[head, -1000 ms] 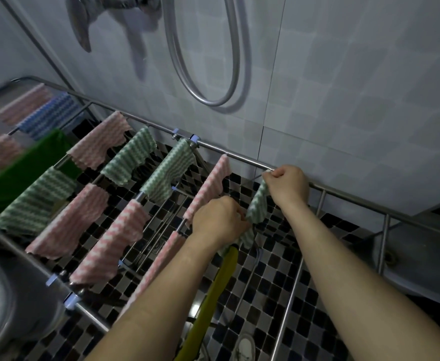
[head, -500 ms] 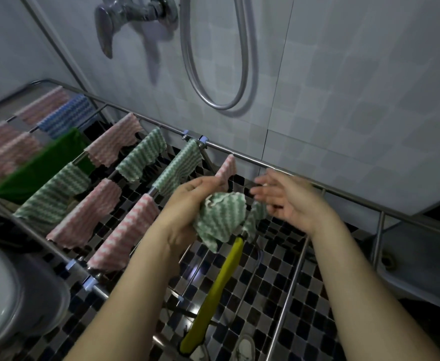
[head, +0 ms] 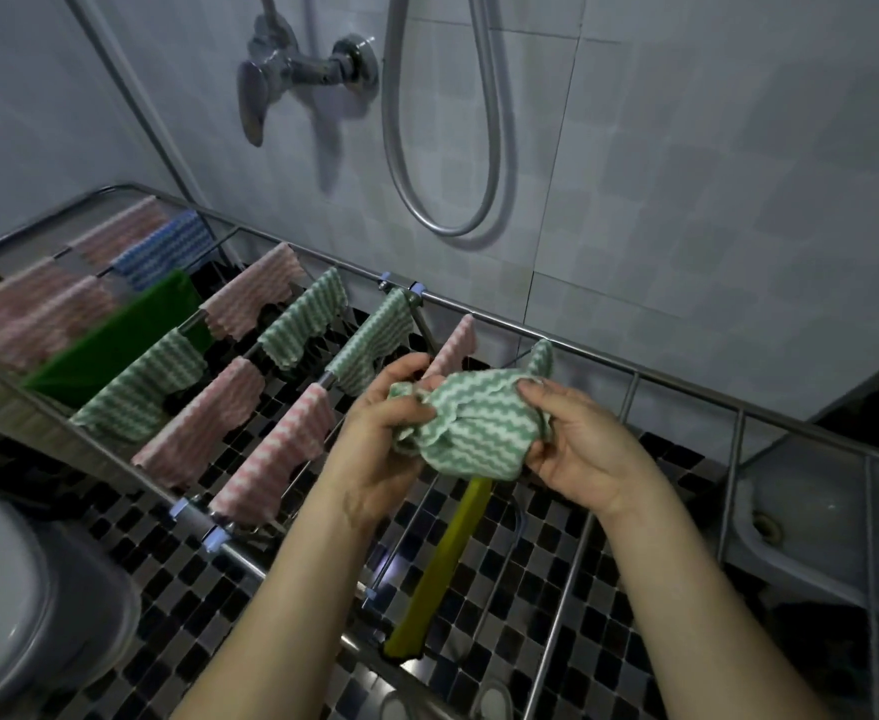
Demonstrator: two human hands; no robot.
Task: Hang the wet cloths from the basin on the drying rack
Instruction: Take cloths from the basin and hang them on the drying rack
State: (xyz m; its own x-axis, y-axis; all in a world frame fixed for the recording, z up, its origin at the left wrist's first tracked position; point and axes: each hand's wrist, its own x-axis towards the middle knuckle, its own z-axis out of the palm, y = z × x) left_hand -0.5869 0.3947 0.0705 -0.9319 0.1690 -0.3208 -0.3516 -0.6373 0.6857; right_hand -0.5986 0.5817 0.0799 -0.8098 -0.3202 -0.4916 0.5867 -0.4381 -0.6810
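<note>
Item 1. Basin (head: 37, 615): pale grey with a rounded rim, at 8 o'clock and nearest the camera. It is blurred and its contents are not visible.

Item 2. Long yellow-green item (head: 442, 569): at 6 o'clock, under the hands, slanting down to the near rail; possibly a draped cloth.

Item 3. Left hand (head: 390, 433): at centre, palm turned inward, fingers curled round the bunched left end of the green-and-white cloth (head: 473, 428).

Item 4. Right hand (head: 582, 449): at 3 o'clock of that cloth, thumb on top and fingers beneath, pinching its right edge. The cloth is crumpled between the 2 hands, held above the drying rack (head: 634, 375) and not laid over any bar.

Item 5. Floor (head: 167, 589): black, grey and white mosaic tiles, seen through the rack bars.

Item 6. White ceramic fixture (head: 816, 517): at 4 o'clock, beyond the rack's right end.

Item 7. Hung cloths, 9 to 11 o'clock, each draped over a bar:
- 3 green-striped cloths (head: 141, 387)
- 4 pink-striped cloths (head: 276, 459)
- 1 plain green cloth (head: 109, 340)
- 1 blue-striped cloth (head: 167, 252)
- further pink ones at the far left, blurred

Item 8. Wall (head: 712, 200): pale tiles, at 12 o'clock, behind the rack. It carries a chrome tap (head: 291, 70) at 11 o'clock and a looped shower hose (head: 447, 148) just right of it.
</note>
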